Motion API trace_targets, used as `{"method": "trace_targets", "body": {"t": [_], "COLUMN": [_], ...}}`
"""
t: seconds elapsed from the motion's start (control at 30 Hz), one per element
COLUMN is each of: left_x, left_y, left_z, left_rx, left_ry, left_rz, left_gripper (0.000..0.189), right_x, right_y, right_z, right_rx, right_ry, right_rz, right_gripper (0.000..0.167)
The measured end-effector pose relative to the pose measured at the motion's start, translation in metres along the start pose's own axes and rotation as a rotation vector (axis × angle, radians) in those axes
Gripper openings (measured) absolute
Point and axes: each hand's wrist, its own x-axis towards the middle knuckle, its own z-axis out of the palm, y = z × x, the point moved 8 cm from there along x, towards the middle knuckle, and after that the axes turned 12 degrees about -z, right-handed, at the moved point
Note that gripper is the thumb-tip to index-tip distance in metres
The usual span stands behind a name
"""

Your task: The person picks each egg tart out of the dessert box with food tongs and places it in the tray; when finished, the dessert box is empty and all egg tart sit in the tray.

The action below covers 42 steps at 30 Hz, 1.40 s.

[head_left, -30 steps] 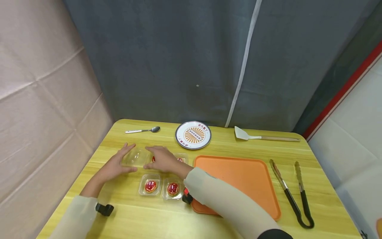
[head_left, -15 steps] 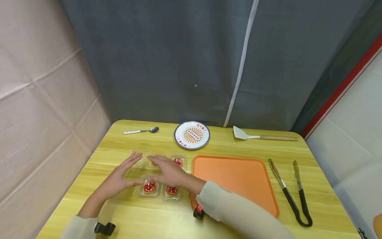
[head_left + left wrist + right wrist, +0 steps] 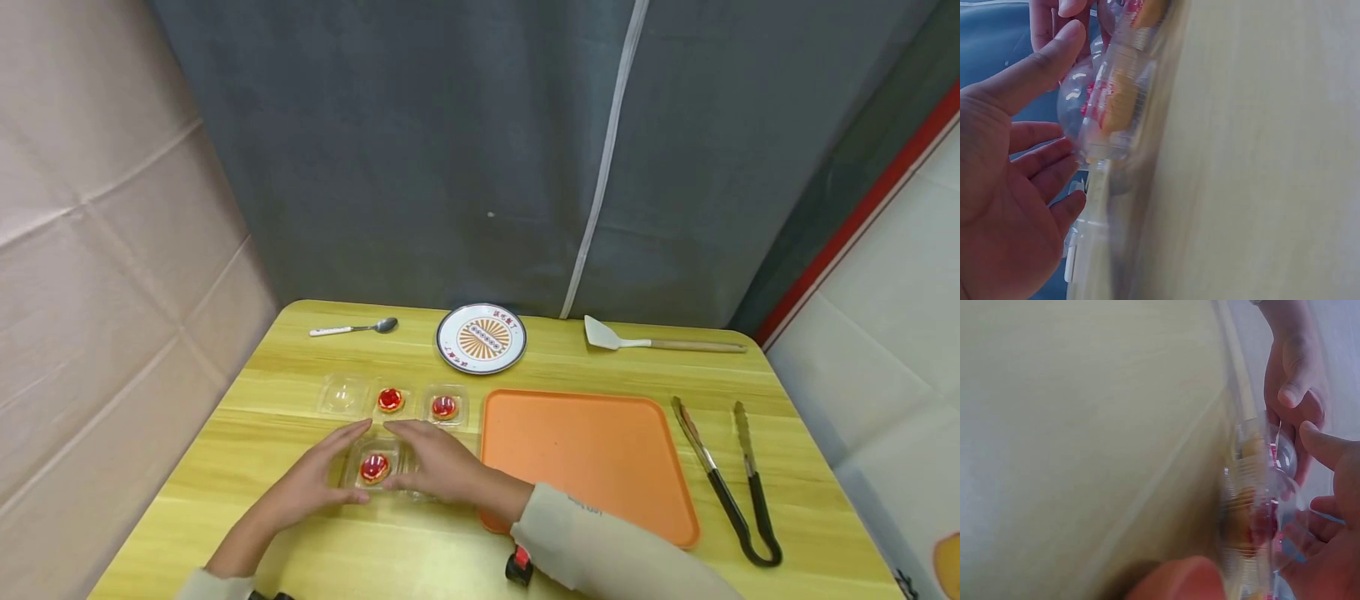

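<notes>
A red-topped tart (image 3: 373, 468) sits in a clear plastic box (image 3: 350, 477) with a domed lid, in the front row on the table. My left hand (image 3: 311, 479) is at the box's left side, thumb and fingers spread apart. On the other side my right hand (image 3: 446, 462) spreads its thumb and fingers, the thumb tip overlapping the box's right edge. In the left wrist view the left fingertips lie right beside the domed plastic box (image 3: 1113, 119). A second front box (image 3: 1247, 519) shows in the right wrist view; in the head view the right hand mostly hides it.
Behind stand an uncovered tart (image 3: 390, 400) with a clear domed lid (image 3: 343, 396) beside it, and another boxed tart (image 3: 444, 407). An orange tray (image 3: 585, 458) lies right, tongs (image 3: 735, 492) beyond it. A spoon (image 3: 354, 330), plate (image 3: 482, 338) and spatula (image 3: 663, 344) line the back.
Both hands have come from the clear lid in the back row toward the front row, now standing either side of the front left box. The back row is uncovered to view.
</notes>
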Motion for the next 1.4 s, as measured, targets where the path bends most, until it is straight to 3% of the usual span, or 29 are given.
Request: {"method": "trace_targets", "body": {"t": [0.43, 1.1, 1.4], "left_x": [0.003, 0.003, 0.004], "left_y": [-0.011, -0.014, -0.014], "left_z": [0.004, 0.010, 0.011], "left_rx": [0.004, -0.024, -0.014], "left_ry": [-0.010, -0.052, 0.010], "left_rz": [-0.003, 0.038, 0.010], "left_gripper": [0.096, 0.095, 0.089], "right_x": [-0.004, -0.001, -0.001], "right_y": [0.009, 0.002, 0.001], "right_z": [0.014, 0.021, 0.020], "right_rx": [-0.135, -0.273, -0.303], "right_ry": [-0.018, 0.013, -0.003], "right_rz": [0.085, 0.069, 0.058], "right_gripper": [0.091, 0.087, 0.085]}}
